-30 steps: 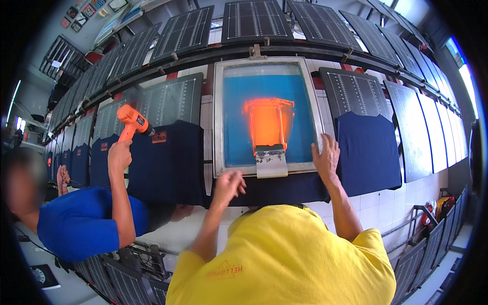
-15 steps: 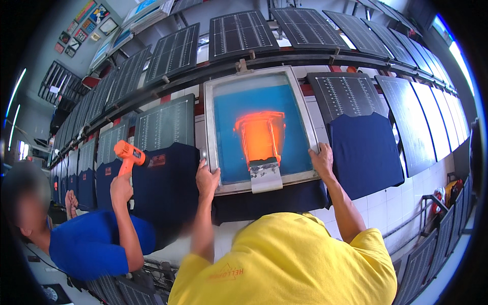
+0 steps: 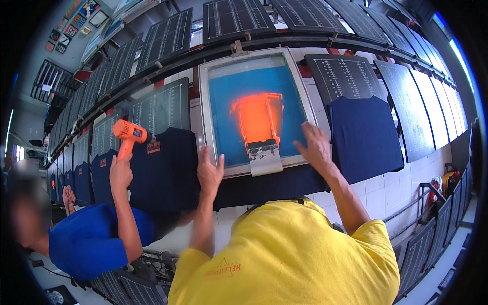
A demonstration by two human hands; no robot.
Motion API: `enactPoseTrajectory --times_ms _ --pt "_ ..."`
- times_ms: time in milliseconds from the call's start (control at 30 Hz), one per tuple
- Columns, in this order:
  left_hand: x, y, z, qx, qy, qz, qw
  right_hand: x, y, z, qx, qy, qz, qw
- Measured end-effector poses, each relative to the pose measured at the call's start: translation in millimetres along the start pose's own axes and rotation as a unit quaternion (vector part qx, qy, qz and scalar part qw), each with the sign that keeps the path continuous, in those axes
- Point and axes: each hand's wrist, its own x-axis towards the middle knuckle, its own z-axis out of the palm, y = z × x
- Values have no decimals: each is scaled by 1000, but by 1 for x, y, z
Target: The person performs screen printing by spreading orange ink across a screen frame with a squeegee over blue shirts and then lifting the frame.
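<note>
A screen-printing frame [image 3: 204, 109] with a blue mesh lies over a dark navy shirt [image 3: 284, 189]. Bright orange ink [image 3: 255, 121] covers the middle of the mesh. At the ink's near end a squeegee [image 3: 266, 161] with a pale handle rests on the mesh, partly smeared with ink. My left hand [image 3: 209, 174] stands upright by the frame's lower left corner, fingers stretched and holding nothing. Over the lower right part of the frame, my right hand [image 3: 316, 146] is spread with its fingers apart; whether it touches the rim I cannot tell.
At the left, a co-worker in a blue shirt [image 3: 96, 241] points an orange heat gun [image 3: 131, 132] at a printed navy shirt [image 3: 165, 173]. Another navy shirt [image 3: 362, 137] covers a board on the right. Rows of dark printing boards [image 3: 236, 23] run behind a long rail.
Both hands have let go of the frame's sides and opened. My right hand has risen inward over the lower right corner. The whole view has shifted slightly; frame and squeegee stay in place.
</note>
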Motion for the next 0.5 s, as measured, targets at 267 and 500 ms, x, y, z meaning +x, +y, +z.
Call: enactPoseTrajectory --times_ms 267,500 --pt "-32 52 6 -185 -197 201 941 -6 -62 1 17 -181 -281 942" --pt "-8 66 21 -146 -162 224 950 11 -69 7 21 -128 -232 964"
